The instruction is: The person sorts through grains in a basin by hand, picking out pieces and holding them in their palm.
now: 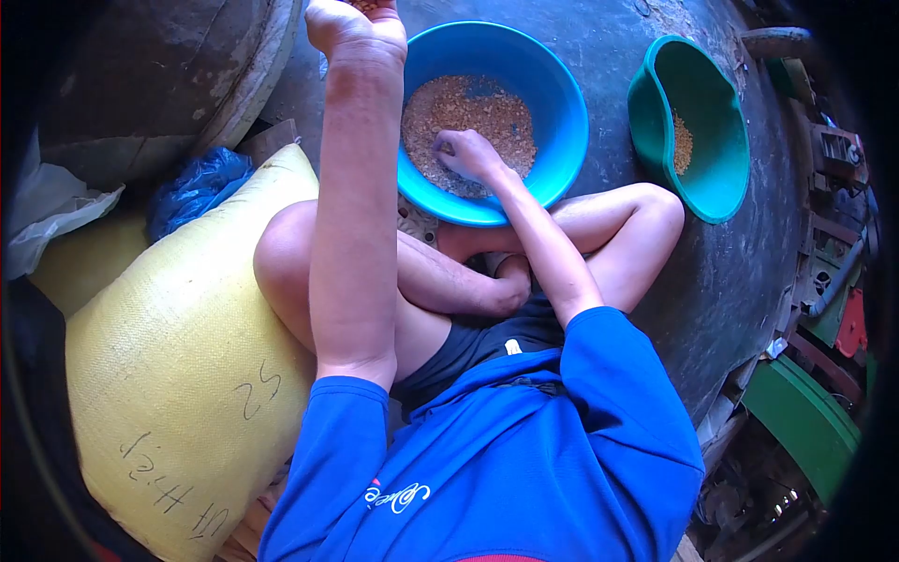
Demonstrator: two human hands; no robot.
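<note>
Left hand (356,26) up at the view's top edge, cupped around grain (363,5); right hand (465,155), half-curled, sits inside the blue basin (567,122) at the meal (487,117), hold unclear; floor (609,94) runs between basin and green tub (719,159).

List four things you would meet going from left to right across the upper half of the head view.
Blue plastic bag → left hand → blue basin → green tub.

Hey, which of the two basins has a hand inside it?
The blue basin: the person's right hand is in it, at the grainy bits. The green basin, off to its right, has no hand inside.
</note>
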